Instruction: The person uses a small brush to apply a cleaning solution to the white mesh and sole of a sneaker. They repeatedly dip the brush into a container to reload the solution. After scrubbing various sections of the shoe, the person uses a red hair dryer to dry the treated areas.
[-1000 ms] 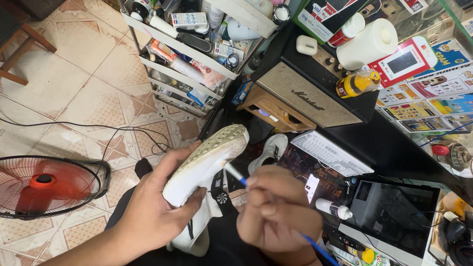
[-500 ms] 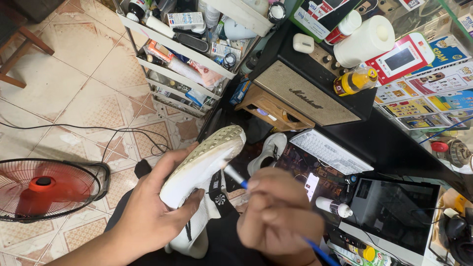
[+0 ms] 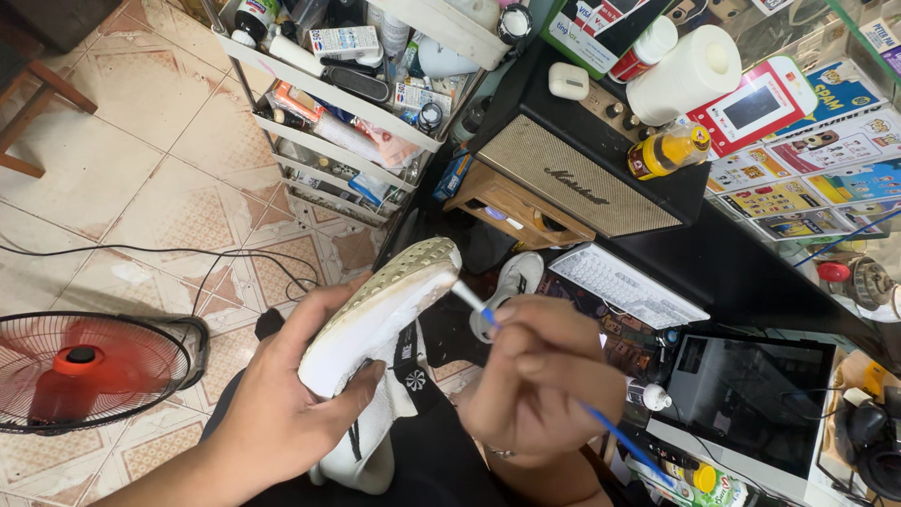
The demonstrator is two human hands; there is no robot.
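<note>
The left hand (image 3: 282, 413) grips a white shoe (image 3: 380, 314) sole-up over the lap, fingers wrapped round its middle. The right hand (image 3: 540, 380) pinches a blue brush (image 3: 488, 317), its tip touching the sole's edge near the toe. A red fan (image 3: 80, 371) stands on the floor to the left.

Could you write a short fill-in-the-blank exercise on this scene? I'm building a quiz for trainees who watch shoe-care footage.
1. The left hand holds a white ____ with its sole turned up.
2. The right hand holds a thin brush with a ____ handle.
3. The brush tip touches the shoe's ____ edge.
4. On the floor at left stands a red ____.

Missing words: shoe; blue; sole; fan
</note>
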